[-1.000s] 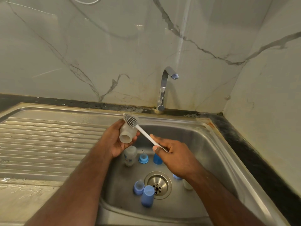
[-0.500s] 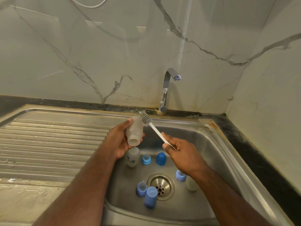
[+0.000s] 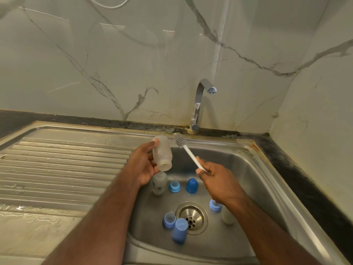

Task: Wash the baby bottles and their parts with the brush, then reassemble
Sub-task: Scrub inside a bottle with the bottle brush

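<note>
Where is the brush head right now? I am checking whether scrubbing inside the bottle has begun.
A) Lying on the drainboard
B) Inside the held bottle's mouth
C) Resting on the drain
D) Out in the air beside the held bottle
D: the brush head stands outside and just right of the bottle held by the left hand, whose open mouth points down; the right hand holds the handle.

Over a stainless steel sink (image 3: 267, 178), the left hand (image 3: 142, 165) grips a frosted translucent plastic baby bottle (image 3: 162, 153), mouth towards the camera, while the right hand (image 3: 217, 178) holds a white-handled grey-bristled brush (image 3: 186, 149) just beside it.
</note>
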Demonstrator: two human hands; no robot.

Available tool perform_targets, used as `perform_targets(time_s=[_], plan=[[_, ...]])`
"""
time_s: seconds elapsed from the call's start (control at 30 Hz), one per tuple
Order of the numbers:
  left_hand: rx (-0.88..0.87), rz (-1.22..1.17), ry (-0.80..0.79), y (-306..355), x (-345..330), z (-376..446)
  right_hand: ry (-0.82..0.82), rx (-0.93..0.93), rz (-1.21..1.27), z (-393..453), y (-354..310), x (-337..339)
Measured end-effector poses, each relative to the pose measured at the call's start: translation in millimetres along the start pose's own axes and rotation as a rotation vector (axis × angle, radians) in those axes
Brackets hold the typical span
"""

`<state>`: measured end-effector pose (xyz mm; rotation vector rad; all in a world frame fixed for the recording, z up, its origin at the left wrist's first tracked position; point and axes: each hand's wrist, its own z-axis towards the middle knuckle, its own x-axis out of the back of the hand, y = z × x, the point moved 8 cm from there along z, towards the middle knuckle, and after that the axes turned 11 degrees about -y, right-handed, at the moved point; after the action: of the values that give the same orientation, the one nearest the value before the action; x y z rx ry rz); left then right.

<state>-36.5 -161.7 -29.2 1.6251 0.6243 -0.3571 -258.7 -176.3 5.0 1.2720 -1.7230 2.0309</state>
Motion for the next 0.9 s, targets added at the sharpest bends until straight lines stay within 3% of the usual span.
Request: perform_targets(time_s=[0.33, 0.57, 0.9], plan=[[-0.016, 0.058, -0.099, -2.2, -10.7, 1.0, 0.024, 0.031, 0.051, -1.9, -0.8, -0.2], [-0.122, 0.171, 0.065, 5.2, 1.3, 3.1, 0.036, 0.057, 0.042, -5.4, -7.5, 1.4], [-0.169, 0.102, 0.038, 8.4, -0.6, 4.9, -0.061, 0.097, -0.039, -11.3, -18.4, -18.9]])
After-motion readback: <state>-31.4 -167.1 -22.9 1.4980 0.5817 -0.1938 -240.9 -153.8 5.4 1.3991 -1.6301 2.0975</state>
